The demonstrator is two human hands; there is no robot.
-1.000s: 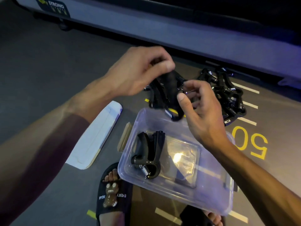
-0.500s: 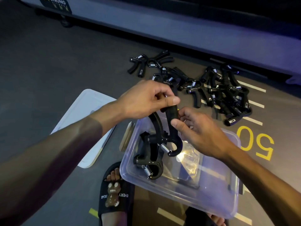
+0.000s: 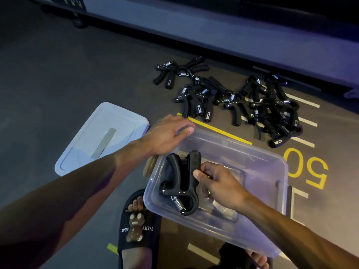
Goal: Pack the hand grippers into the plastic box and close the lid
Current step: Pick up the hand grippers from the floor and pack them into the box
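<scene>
Lid (image 3: 101, 136) left of box (image 3: 262, 191); grippers pile (image 3: 242, 101) beyond

Head view looks steeply down (wide-angle), close over floor (image 3: 58, 74).

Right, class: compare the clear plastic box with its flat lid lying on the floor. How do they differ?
The clear plastic box is deep and walled; the flat lid is a shallow sheet. The box holds black hand grippers and both hands touch it: the left hand on its rim, the right hand inside. The lid is untouched and bears a grey strip. Both are translucent, rounded rectangles.
</scene>
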